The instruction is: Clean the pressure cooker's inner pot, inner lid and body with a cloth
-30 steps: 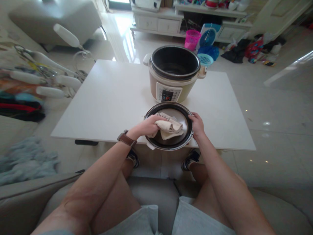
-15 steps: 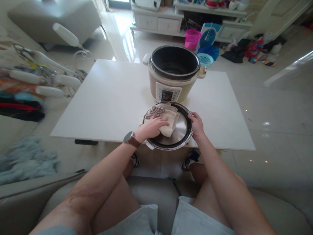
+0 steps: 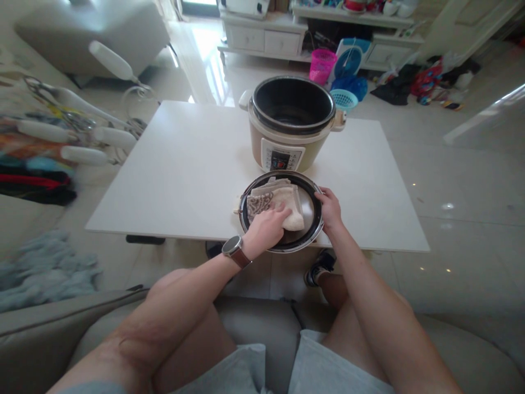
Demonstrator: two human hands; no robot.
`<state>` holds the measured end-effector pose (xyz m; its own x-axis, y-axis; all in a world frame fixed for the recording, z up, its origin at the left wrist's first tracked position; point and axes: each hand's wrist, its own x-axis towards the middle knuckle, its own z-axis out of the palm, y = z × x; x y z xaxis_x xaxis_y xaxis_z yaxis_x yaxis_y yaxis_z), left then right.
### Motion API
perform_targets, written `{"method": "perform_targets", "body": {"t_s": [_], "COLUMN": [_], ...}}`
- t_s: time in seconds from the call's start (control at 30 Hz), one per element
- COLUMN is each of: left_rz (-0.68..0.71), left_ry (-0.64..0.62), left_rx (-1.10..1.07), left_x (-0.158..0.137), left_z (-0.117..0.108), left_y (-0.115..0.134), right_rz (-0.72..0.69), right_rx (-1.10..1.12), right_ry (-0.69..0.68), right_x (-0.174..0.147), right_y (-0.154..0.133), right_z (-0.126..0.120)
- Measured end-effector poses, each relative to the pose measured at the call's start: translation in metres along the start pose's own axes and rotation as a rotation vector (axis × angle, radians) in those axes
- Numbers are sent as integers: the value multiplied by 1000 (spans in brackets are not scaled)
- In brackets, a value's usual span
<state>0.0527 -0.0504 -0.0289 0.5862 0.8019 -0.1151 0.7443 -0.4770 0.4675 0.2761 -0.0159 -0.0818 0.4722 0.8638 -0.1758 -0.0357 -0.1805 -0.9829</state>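
A round pressure cooker lid point(image 3: 310, 204), its metallic inner face up with a dark ring round it, is at the table's front edge. My right hand point(image 3: 330, 209) grips its rim at the right side. On the inner face lies a folded cream cloth point(image 3: 293, 210) with a brown pattern, pressed down under the bent fingers of my left hand point(image 3: 267, 227). Just behind the lid stands the electric pressure cooker point(image 3: 287, 139), uncovered, with a dark inner pot point(image 3: 293, 104) and a control panel in front.
Lid and cooker are on a white table point(image 3: 184, 164). Close in front of me is the sofa seat point(image 3: 258, 323). At the left are white padded arms of a stand point(image 3: 112, 61). Beyond the table, a pink basket point(image 3: 322, 65) stands by a white cabinet point(image 3: 262, 38).
My left hand and the cloth have shifted right and slightly toward me across the lid. The right hand keeps its hold on the rim. My left leg has moved outward.
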Motion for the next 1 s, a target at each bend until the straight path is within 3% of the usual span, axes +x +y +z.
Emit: {"method": "perform_targets", "body": {"t_s": [0.17, 0.4, 0.53, 0.7, 1.0], "left_rz": [49, 166, 144, 53, -49], "left_ry": [27, 43, 98, 170, 634], "left_rx": [-84, -372, -446, -360, -301], "left_x": [-1, 4, 12, 18, 17], "left_z": [6, 7, 11, 5, -36], "left_y": [8, 11, 10, 6, -25], "right_rz": [2, -22, -16, 8, 27], "right_rx": [21, -9, -52, -29, 26], "right_ry": [-3, -12, 11, 15, 17], "right_x": [0, 2, 3, 2, -2], "right_y": [-1, -1, 0, 1, -2], "right_z": [0, -1, 0, 0, 1]}}
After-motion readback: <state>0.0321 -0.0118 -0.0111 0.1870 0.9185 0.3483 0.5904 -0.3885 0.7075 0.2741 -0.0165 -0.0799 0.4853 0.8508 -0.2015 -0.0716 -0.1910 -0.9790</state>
